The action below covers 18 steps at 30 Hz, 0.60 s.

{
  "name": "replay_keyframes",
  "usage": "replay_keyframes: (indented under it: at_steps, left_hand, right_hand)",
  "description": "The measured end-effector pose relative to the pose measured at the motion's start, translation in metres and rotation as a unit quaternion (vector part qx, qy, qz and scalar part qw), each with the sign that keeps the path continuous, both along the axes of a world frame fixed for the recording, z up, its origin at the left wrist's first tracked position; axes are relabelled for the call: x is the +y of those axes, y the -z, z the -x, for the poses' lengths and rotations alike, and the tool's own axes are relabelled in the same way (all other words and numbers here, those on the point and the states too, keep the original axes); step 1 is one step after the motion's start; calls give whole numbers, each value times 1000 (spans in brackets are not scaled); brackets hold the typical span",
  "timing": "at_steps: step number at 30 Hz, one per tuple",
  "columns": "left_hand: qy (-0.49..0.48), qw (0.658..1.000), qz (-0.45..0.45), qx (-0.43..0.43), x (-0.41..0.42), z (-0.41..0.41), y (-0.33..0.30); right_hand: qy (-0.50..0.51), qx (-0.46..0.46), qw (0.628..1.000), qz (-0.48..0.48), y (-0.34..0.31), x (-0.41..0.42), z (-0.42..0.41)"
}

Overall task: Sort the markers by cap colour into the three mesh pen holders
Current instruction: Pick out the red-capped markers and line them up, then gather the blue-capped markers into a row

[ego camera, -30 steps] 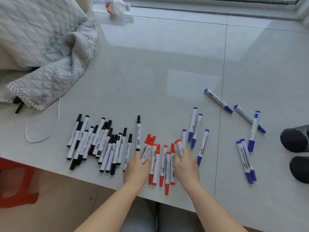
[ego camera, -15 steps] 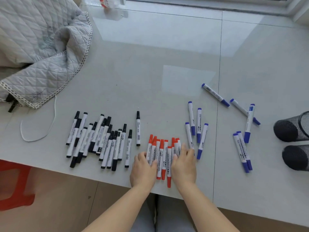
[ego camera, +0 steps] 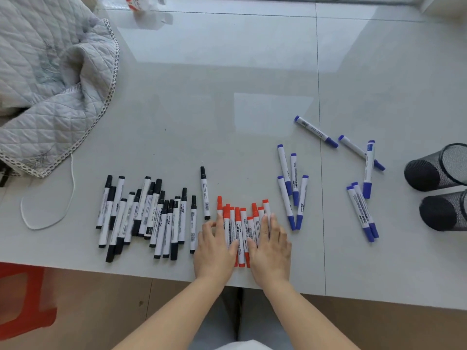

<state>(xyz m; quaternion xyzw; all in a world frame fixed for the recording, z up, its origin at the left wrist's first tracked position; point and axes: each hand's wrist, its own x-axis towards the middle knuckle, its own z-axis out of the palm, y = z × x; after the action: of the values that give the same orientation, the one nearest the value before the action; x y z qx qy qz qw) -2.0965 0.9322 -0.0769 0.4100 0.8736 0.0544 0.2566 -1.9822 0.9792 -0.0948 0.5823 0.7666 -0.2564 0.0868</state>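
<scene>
Left hand [ego camera: 214,245] and right hand [ego camera: 271,246], fingers flat, squeeze red markers [ego camera: 240,223]; advise scooping all together, then carrying toward 3 o'clock mesh holders [ego camera: 434,168].

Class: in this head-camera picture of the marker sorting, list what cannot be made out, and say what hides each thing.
- Third holder: only two mesh holders show, both cut by the right edge.
- Red markers: lower barrels covered by the left hand and right hand, so their count is unsure.
- Marker labels: print too small to read.
- Bottle: cut off by the top edge.
- Black item under the quilt: mostly hidden.
</scene>
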Motion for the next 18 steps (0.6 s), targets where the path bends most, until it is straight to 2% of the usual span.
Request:
replay_keyframes:
  at_steps: [7, 11, 18]
  left_hand:
    - [31, 997, -67, 21, 25, -5, -17]
    - [58, 993, -98, 6, 55, -10, -31]
    - [136, 986, -76, -55, 116, -28, -28]
  right_hand:
    - [76, 70, 993, -55, -23, 16, -16]
    - [122, 74, 984, -110, -35, 31, -49]
    - [131, 63, 985, -97, -28, 76, -93]
